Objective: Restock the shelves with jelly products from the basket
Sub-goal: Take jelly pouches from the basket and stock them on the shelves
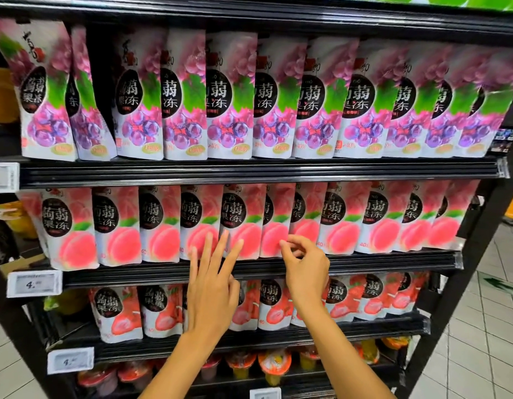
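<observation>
Jelly pouches (347,217) stand upright and packed side by side on three tiers of a black shelf unit (249,171), which stands on a pale tiled floor (480,326). The grape pouches (235,96) fill the top tier, the peach pouches (122,226) the middle one, and the strawberry pouches (160,309) the tier below. Under these sits a row of jelly cups (274,365), blurred. Both bare arms reach up from the bottom edge to the middle tier. The left hand (212,283) is flat in front of the shelf lip, its fingers (220,246) straight and spread, their tips over the lower part of the peach pouches near the centre. The right hand (304,272) is just beside it, fingers curled, with the forefinger tip at the lower edge of one peach pouch; whether it pinches that pouch cannot be told. White price tags (33,283) are clipped to the shelf edges at the left.
</observation>
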{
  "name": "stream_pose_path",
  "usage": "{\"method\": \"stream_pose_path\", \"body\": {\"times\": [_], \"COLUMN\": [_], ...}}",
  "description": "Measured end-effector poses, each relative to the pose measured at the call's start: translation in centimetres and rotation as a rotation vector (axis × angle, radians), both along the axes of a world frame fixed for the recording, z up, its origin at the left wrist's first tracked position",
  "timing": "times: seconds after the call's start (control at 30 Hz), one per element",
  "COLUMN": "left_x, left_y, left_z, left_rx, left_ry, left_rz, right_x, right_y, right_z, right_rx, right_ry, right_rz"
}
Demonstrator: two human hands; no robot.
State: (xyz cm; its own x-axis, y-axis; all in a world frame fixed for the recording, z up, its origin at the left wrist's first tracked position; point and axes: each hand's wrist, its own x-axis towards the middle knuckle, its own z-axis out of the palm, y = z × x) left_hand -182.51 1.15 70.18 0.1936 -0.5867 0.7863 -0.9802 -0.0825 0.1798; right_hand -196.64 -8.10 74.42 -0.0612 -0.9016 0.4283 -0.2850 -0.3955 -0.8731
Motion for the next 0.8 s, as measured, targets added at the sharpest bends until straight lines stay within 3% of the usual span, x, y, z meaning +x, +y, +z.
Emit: {"method": "stream_pose_path", "body": {"times": [0.2, 0.33, 0.47, 0.8], "left_x": [-1.1, -2.4, -3.0, -3.5], "left_y": [0.3, 0.1, -0.5, -1.2], "left_z": [-0.1, 0.0, 0.2, -0.7], "left_rx": [0.012, 0.035, 0.05, 0.103], "left_ry": [0.042, 0.029, 0.015, 0.033], "left_rz": [0.0, -0.031, -0.031, -0.012], "right_x": [-1.1, -1.6, -2.7, -4.2], "right_y": [-0.6, -0.5, -0.8, -2.9], "right_z": [0.1, 0.1, 0.0, 0.7], "right_rx": [0.03, 0.0, -0.031, -0.028], "right_ry": [0.059, -0.026, -0.146, -0.068], "right_rz": [-0.043, 0.021, -0.057, -0.088]}}
